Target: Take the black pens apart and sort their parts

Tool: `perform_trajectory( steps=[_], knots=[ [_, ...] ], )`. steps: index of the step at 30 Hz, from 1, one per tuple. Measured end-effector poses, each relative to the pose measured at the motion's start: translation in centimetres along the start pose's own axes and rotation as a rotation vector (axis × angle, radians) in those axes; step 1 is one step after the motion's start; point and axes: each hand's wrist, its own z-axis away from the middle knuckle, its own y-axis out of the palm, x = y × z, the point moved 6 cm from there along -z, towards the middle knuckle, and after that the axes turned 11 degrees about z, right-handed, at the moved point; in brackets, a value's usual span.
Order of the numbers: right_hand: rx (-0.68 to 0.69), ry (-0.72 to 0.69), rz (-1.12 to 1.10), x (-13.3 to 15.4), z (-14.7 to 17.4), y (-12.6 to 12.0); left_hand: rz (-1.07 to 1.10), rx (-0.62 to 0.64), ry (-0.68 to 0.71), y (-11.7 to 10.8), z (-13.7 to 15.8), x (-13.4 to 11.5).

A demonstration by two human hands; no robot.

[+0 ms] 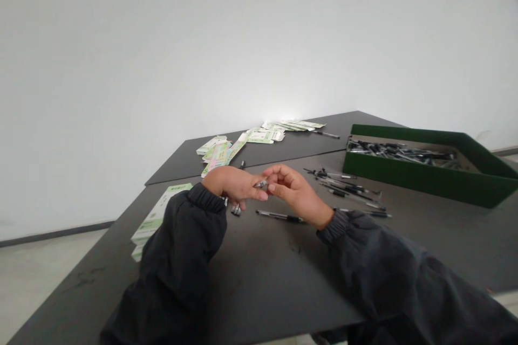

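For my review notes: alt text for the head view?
Two hands meet at a pen above a dark table. Loose pens lie right, near a green box of pens; pale green packaging lies left and behind.

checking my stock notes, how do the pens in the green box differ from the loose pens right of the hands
The boxed pens form a crowded heap, while the loose pens are fewer and more spread out. The boxed pens sit inside the green box; the loose pens lie on the dark table, nearer the right hand. Both show black and lighter parts.
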Motion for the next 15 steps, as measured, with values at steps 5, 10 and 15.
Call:
perform_trajectory(
  steps=[5, 10, 15],
  knots=[
    [-0.224, -0.133, 0.602, 2.6, 1.5, -1.3, -0.064, 0.018, -0.019, 0.0, -0.1, -0.3],
    [-0.175, -0.266, 0.785, 4.5, 2.6, 0.1, -0.062, 0.039, -0.004, 0.2, -0.5, -0.3],
    [-0.155, -0.281, 0.856, 5.1, 3.1, 0.9, 0.014, 0.063, 0.02, 0.3, -0.7, -0.1]
  ],
)
